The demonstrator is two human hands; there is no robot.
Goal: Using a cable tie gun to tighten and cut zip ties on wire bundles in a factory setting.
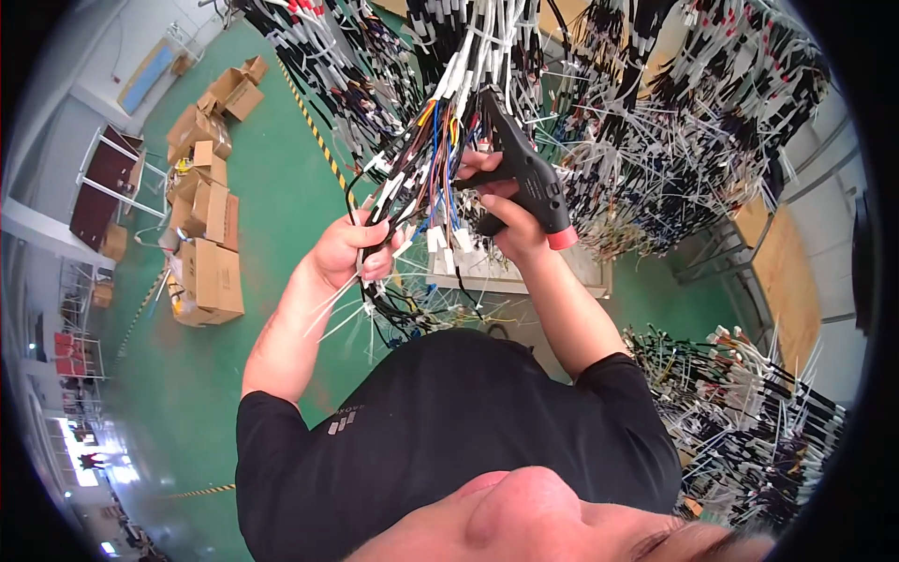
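Note:
My left hand (354, 249) is closed around the lower part of a dark wire bundle (398, 183). Thin white cable ties (342, 304) stick out below its fingers. In my right hand (510, 225) is a black cable tie gun (534, 183) with a red knob at its rear end. Its nose points up against the white-sleeved cables (496, 42) hanging at the top. Loose coloured wires with white connectors (440, 239) dangle between my two hands. Whether a tie sits in the gun's nose is too small to tell.
Dense hanging wire harnesses (637, 159) fill the upper right, with more harnesses (749, 412) at the lower right. Open cardboard boxes (211, 272) line the green floor (272, 206) on the left, beside black-and-yellow tape (314, 131). A wooden board (782, 281) stands at the far right.

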